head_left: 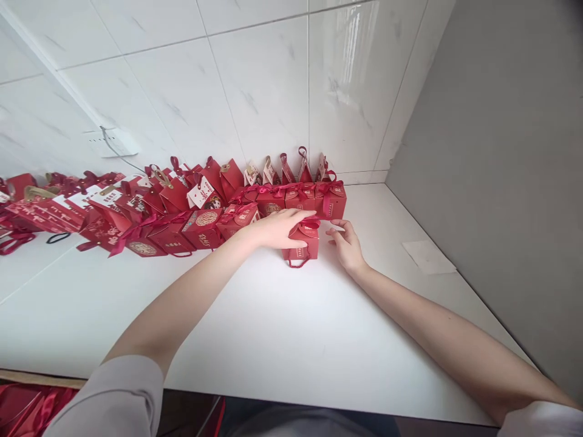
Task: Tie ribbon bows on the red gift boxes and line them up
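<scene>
Resting our left hand (280, 229) flat, fingers spread, atop the small red gift box (301, 244) | right hand (347, 244) loosely open, fingertips at its right side | row of red boxes (291, 197) just behind.

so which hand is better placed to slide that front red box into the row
Left, probably. The left hand already lies on the small red box, while the right hand sits beside it with only fingertips near its ribbon, close to the row of boxes.
</scene>
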A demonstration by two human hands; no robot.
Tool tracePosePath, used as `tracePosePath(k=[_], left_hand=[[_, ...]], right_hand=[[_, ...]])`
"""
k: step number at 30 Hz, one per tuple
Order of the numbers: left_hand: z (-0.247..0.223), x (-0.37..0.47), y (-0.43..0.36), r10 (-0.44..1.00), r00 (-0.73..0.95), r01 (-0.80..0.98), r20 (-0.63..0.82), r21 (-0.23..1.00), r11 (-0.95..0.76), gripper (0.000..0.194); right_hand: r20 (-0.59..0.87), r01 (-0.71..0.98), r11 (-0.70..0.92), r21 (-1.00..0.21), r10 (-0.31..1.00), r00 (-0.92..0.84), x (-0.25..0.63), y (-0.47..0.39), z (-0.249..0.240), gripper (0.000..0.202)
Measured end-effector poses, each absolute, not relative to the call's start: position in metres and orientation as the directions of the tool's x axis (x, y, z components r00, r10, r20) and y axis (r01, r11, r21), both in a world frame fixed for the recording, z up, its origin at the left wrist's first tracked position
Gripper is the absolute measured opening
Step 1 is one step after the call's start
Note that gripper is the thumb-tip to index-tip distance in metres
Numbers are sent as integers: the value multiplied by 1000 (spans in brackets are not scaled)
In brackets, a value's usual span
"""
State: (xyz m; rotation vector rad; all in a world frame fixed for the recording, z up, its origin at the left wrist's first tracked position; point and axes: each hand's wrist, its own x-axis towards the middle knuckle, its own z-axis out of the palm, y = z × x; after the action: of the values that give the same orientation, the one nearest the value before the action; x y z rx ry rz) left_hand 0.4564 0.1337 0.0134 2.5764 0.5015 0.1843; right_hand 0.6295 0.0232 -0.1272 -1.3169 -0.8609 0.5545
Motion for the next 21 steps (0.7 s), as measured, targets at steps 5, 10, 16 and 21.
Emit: tracePosePath(k=[5, 10, 16, 21], left_hand=[[24, 448, 102, 467, 884, 421, 5, 423, -802, 94], [22, 421, 53, 338, 932, 359, -128, 224, -906, 77], [54, 367, 14, 302, 928, 345, -219, 199, -917, 71], [137, 261, 16, 643, 734, 677, -218, 167, -717, 70]], right_hand=[[238, 115, 212, -971, 775, 586, 631, 21, -129, 33], [227, 112, 200, -973, 778, 585, 631, 19, -133, 32], [228, 135, 183, -974, 779, 584, 632, 15, -136, 30], [214, 142, 162, -977, 777, 592, 633, 12, -136, 27]])
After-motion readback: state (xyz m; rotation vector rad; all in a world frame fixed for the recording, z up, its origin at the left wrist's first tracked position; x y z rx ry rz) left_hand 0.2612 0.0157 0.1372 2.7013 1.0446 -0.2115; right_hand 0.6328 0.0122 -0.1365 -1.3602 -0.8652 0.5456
